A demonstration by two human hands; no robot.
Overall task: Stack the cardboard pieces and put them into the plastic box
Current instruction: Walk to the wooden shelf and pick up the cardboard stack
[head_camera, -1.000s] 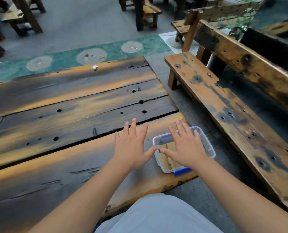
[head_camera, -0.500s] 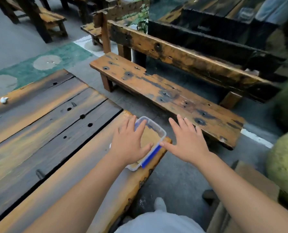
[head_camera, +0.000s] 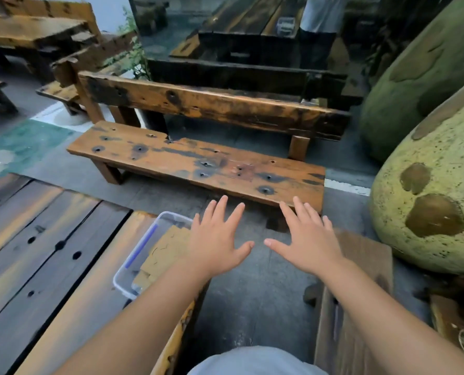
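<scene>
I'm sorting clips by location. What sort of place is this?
Probably an outdoor seating area, such as a rustic café or park. Rough plank table, weathered wooden bench on paved ground, more tables behind, and big painted boulder-like shapes at the right.

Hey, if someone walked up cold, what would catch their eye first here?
Two open hands spread in mid-frame, the left hand over the plastic box of cardboard pieces at the table's edge, the right hand above the floor. Beyond them stands a weathered wooden bench; a big mottled green boulder fills the right.

Left hand [head_camera: 216, 243] and right hand [head_camera: 308, 239] — outstretched, fingers spread.
</scene>
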